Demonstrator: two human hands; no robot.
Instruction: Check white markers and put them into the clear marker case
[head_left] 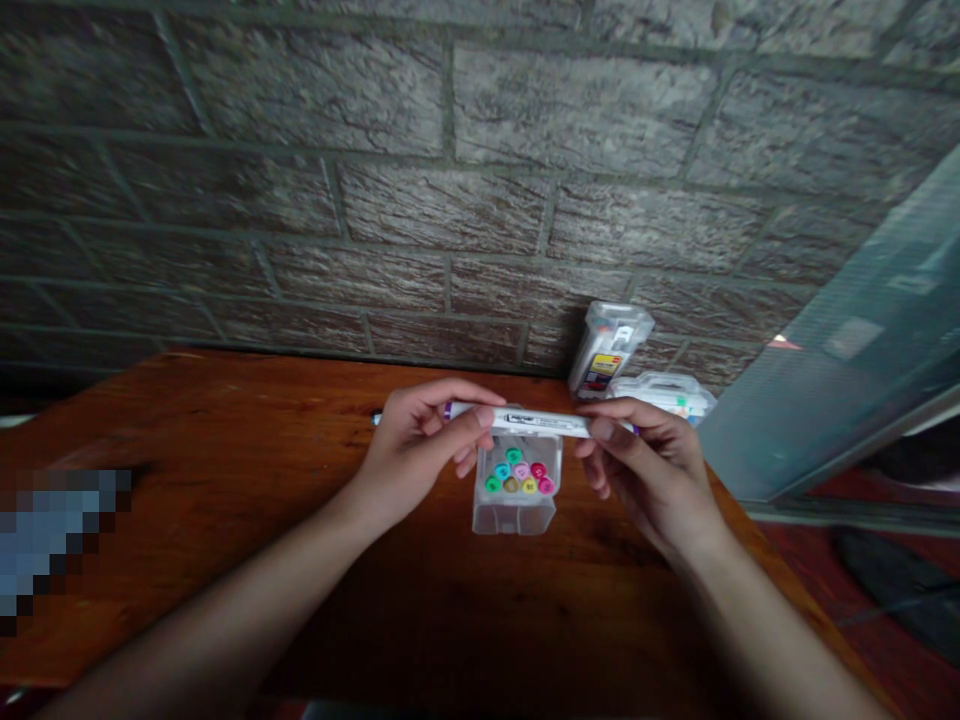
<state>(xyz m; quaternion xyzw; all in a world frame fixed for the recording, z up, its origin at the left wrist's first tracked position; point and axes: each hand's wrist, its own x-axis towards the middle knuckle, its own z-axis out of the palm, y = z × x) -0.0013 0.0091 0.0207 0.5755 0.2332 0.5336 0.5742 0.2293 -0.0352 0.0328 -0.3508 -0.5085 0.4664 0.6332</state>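
I've got both hands on one slim white marker pen with black print and purple bands at its ends, centre frame. Left hand pinches the left end, thumb on the near face, fingers curled behind. Right hand does the same at the right end. Both grips closed on the pen; how hard they press, I can't tell.

Key relation: pen's long axis runs across the frame, near level, right end slightly lower. The clear plastic marker box sits just below it in frame, between the hands, on the reddish-brown wooden table. Pen lies crosswise to the box, overlapping its far part in my view; height above it I can't read. Round coloured marker caps in green, blue, pink, red, yellow and brown face me from the box. Left fingertips sit closer to the box's side than the right ones.

Pose: forearms come in from lower left and lower right, converging on the pen; wrists bent inward, hands roughly level, palms turned toward each other.

Right of centre, by the grey brick wall: tall clear plastic case upright, low clear case with a handle just behind the right hand.
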